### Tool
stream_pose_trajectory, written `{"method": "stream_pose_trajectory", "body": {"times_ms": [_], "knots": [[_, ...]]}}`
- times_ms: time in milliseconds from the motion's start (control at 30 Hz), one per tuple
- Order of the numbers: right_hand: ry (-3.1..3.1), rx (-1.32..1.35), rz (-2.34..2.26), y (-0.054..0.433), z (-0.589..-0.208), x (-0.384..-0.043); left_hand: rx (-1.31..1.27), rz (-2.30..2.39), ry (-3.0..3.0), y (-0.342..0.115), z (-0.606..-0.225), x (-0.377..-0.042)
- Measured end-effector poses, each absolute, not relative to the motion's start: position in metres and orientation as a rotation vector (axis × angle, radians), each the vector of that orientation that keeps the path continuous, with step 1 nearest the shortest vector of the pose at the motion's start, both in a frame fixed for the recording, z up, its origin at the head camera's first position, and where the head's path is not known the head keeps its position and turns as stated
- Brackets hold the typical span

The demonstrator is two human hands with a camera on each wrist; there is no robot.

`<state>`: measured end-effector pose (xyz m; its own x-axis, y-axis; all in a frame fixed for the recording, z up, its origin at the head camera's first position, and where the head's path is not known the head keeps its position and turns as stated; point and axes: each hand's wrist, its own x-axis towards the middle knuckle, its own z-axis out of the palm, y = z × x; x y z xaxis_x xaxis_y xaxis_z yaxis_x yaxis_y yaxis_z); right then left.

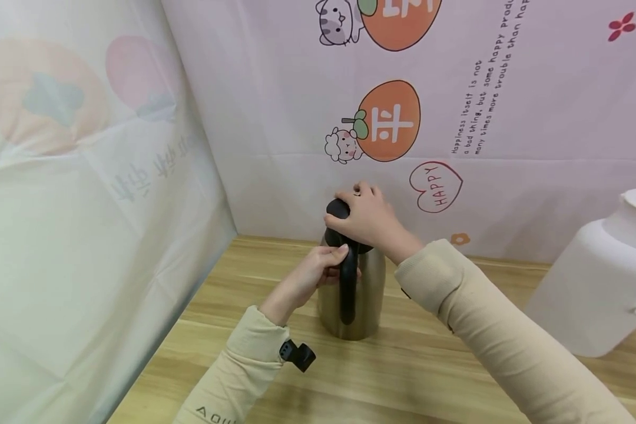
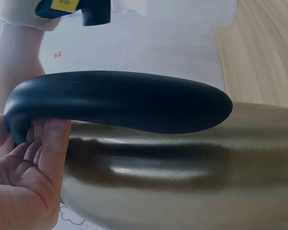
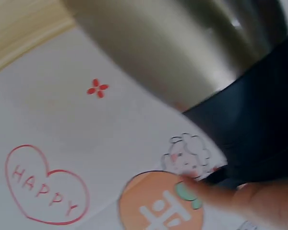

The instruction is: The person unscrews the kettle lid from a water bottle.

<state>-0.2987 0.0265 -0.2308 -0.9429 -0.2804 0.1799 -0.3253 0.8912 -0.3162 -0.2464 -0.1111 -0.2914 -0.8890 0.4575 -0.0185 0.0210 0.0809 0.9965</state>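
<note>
A steel thermal jug (image 1: pixel 371 300) with a black handle (image 1: pixel 348 294) stands upright on the wooden table, its handle towards me. My left hand (image 1: pixel 318 268) grips the upper part of that handle, thumb against it. In the left wrist view the fingers of the left hand (image 2: pixel 36 175) pass under the handle, next to the steel body. From above, my right hand (image 1: pixel 368 219) holds the jug's black lid (image 1: pixel 337 208), hiding much of it. The right wrist view shows the right hand (image 3: pixel 264 203) blurred, at the jug's black top (image 3: pixel 264 120).
A large white container (image 1: pixel 588 288) stands on the table (image 1: pixel 191 353) at the right. Close behind the jug hangs a printed cloth (image 1: pixel 275 194), and another pale cloth (image 1: pixel 85 247) runs along the left table edge. A black device (image 1: pixel 298 355) sits at the left cuff.
</note>
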Motion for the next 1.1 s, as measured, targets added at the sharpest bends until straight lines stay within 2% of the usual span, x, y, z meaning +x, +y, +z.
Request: {"method": "stream_pose_trajectory", "body": {"times_ms": [167,333,1100], "knots": [[-2.97,0.199,0.355,0.016,-0.225,-0.287,0.478,1.874,2.028,-0.111,-0.29,-0.244],[-3.02,0.119,0.256,0.011,-0.219,-0.281,0.455,1.885,2.017,-0.111,-0.289,-0.243],[-2.92,0.554,0.14,0.024,-0.225,-0.295,0.453,1.866,2.052,-0.11,-0.289,-0.243]]}}
